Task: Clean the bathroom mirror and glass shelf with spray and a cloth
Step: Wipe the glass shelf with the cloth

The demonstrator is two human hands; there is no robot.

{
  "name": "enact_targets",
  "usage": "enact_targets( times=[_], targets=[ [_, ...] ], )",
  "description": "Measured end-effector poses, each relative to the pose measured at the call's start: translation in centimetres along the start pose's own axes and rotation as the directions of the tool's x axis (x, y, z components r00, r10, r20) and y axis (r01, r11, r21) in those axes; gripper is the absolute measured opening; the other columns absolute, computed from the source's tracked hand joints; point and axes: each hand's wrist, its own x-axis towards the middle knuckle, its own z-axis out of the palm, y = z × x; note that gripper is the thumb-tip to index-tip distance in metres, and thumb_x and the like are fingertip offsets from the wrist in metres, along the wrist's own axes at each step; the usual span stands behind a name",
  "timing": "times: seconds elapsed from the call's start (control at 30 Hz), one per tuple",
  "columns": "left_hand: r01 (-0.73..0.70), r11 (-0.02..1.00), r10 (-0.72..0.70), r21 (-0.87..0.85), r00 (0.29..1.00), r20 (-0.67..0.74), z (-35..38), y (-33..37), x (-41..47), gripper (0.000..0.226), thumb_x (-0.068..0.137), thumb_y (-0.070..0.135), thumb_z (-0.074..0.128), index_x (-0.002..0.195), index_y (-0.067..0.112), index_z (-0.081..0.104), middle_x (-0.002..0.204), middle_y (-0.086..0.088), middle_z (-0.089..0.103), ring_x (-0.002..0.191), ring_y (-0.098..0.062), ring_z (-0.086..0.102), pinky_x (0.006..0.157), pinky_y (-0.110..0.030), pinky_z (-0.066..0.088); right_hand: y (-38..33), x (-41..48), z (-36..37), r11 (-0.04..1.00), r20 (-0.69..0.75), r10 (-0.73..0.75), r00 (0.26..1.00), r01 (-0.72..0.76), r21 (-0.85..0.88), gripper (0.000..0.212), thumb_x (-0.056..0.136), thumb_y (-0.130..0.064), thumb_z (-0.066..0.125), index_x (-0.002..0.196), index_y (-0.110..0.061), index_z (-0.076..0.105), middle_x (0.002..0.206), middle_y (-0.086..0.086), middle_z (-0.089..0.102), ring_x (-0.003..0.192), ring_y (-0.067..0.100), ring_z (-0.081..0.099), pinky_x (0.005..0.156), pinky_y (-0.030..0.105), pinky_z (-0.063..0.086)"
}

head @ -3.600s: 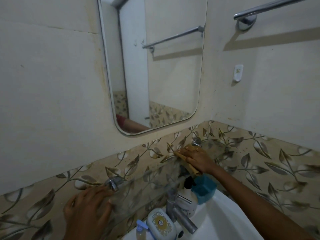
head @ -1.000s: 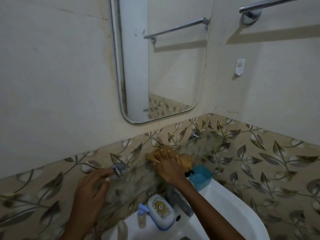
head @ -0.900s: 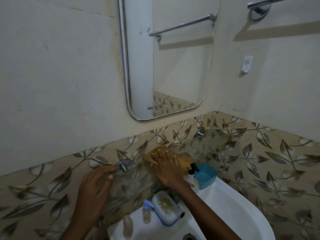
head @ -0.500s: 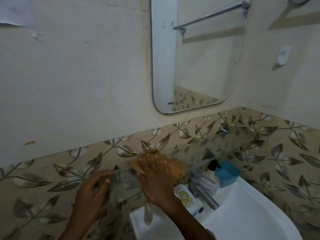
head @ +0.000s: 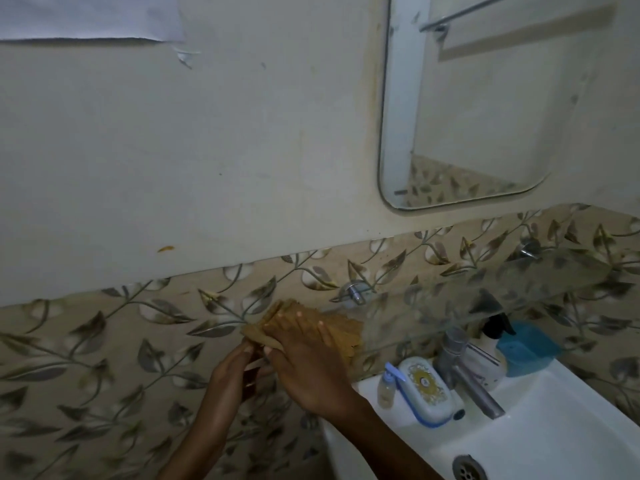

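Observation:
A clear glass shelf (head: pixel 485 299) runs along the leaf-patterned tile band, held by chrome brackets. My right hand (head: pixel 304 355) lies flat on a folded tan cloth (head: pixel 343 330), pressing it onto the shelf's left end. My left hand (head: pixel 232 372) grips the left edge of the shelf just below the cloth, fingers curled around the glass. The mirror (head: pixel 467 105) hangs on the wall at the upper right. No spray bottle for cleaning is clearly identifiable.
A white sink (head: pixel 536 441) with a chrome tap (head: pixel 464 368) sits below the shelf. On its rim stand a small blue-capped bottle (head: pixel 388 386), a soap case (head: pixel 427 389), a black pump bottle (head: pixel 491 348) and a blue holder (head: pixel 526 348). A paper (head: pixel 86 15) hangs upper left.
My right hand has slid the cloth leftward along the shelf to its left end. My left hand now meets it at the shelf edge. The view has swung to the left.

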Motion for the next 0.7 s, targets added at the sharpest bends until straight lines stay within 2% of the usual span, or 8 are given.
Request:
enact_targets(
  times=[0.13, 0.2, 0.27, 0.37, 0.43, 0.53, 0.6, 0.7],
  targets=[
    [0.012, 1.0, -0.011, 0.015, 0.999, -0.04, -1.7, -0.2, -0.2, 0.031, 0.099, 0.029, 0.038, 0.123, 0.018, 0.056, 0.118, -0.009, 0.062, 0.1, -0.023, 0.062, 0.098, -0.05, 0.045, -1.7, 0.3, -0.2, 0.929, 0.096, -0.036, 0.995, -0.002, 0.37, 0.041, 0.099, -0.038, 0.029, 0.138, -0.033, 0.04, 0.148, -0.005, 0.041, 0.141, 0.012, 0.025, 0.117, 0.032, -0.002],
    [0.032, 0.999, -0.033, -0.018, 0.998, -0.061, -2.6, 0.0, -0.5, 0.029, 0.098, 0.031, 0.041, 0.122, 0.022, 0.054, 0.118, -0.008, 0.06, 0.103, -0.026, 0.06, 0.096, -0.049, 0.045, -2.6, 0.1, -0.6, 0.806, 0.117, -0.026, 0.993, -0.048, 0.59, 0.04, 0.096, -0.041, 0.034, 0.132, -0.03, 0.048, 0.138, -0.004, 0.052, 0.129, 0.014, 0.043, 0.117, 0.035, 0.017],
    [0.051, 0.996, -0.056, -0.068, 0.996, -0.067, -3.1, 0.1, -0.8, 0.025, 0.096, 0.03, 0.046, 0.12, 0.026, 0.052, 0.12, -0.007, 0.058, 0.108, -0.029, 0.057, 0.093, -0.048, 0.045, -3.1, -0.1, -1.3, 0.635, 0.175, 0.031, 0.984, -0.155, 0.757, 0.039, 0.097, -0.035, 0.04, 0.132, -0.022, 0.049, 0.129, -0.001, 0.056, 0.115, 0.014, 0.052, 0.106, 0.03, 0.038],
    [0.071, 0.985, -0.082, -0.157, 0.995, -0.059, -3.5, 0.2, -1.4, 0.023, 0.094, 0.028, 0.05, 0.116, 0.024, 0.055, 0.117, -0.005, 0.06, 0.106, -0.028, 0.057, 0.089, -0.048, 0.044, -2.8, -0.1, -2.1, 0.41, 0.306, 0.114, 0.945, -0.325, 0.852, 0.035, 0.095, -0.034, 0.046, 0.125, -0.017, 0.053, 0.126, 0.009, 0.057, 0.112, 0.025, 0.057, 0.097, 0.035, 0.047],
    [0.088, 0.97, -0.1, -0.227, 0.994, -0.04, -3.6, 0.3, -1.9, 0.016, 0.093, 0.026, 0.051, 0.104, 0.02, 0.061, 0.107, -0.002, 0.066, 0.098, -0.025, 0.06, 0.086, -0.044, 0.045, -2.3, 0.0, -2.4, 0.212, 0.389, 0.144, 0.91, -0.412, 0.886, 0.037, 0.092, -0.035, 0.05, 0.122, -0.015, 0.054, 0.125, 0.015, 0.06, 0.111, 0.031, 0.059, 0.094, 0.04, 0.05],
    [0.067, 0.944, -0.069, -0.323, 0.998, 0.008, -3.1, 1.0, -2.9, 0.013, 0.09, 0.018, 0.053, 0.091, 0.012, 0.065, 0.092, -0.007, 0.07, 0.087, -0.028, 0.065, 0.084, -0.043, 0.05, -0.6, -0.6, -3.2, 0.017, 0.411, 0.155, 0.898, -0.419, 0.908, 0.041, 0.084, -0.036, 0.056, 0.115, -0.009, 0.059, 0.112, 0.017, 0.067, 0.101, 0.032, 0.063, 0.092, 0.043, 0.049],
    [0.036, 0.952, -0.017, -0.304, 0.998, 0.067, -2.2, 1.5, -3.6, 0.012, 0.084, 0.017, 0.058, 0.091, 0.011, 0.066, 0.086, -0.006, 0.073, 0.081, -0.026, 0.069, 0.075, -0.039, 0.054, 0.8, -1.6, -4.1, -0.041, 0.378, 0.161, 0.912, -0.376, 0.926, 0.044, 0.074, -0.035, 0.061, 0.109, -0.007, 0.062, 0.103, 0.017, 0.07, 0.096, 0.033, 0.064, 0.088, 0.044, 0.049],
    [-0.026, 0.981, 0.051, -0.191, 0.99, 0.129, 0.6, 2.1, -4.4, 0.015, 0.074, 0.016, 0.066, 0.088, 0.01, 0.066, 0.08, -0.005, 0.074, 0.073, -0.018, 0.071, 0.063, -0.031, 0.058, 3.1, -3.5, -6.0, 0.0, 0.306, 0.263, 0.915, -0.318, 0.948, 0.039, 0.066, -0.029, 0.063, 0.1, -0.01, 0.06, 0.095, 0.016, 0.069, 0.089, 0.035, 0.063, 0.078, 0.044, 0.051]
  ],
)
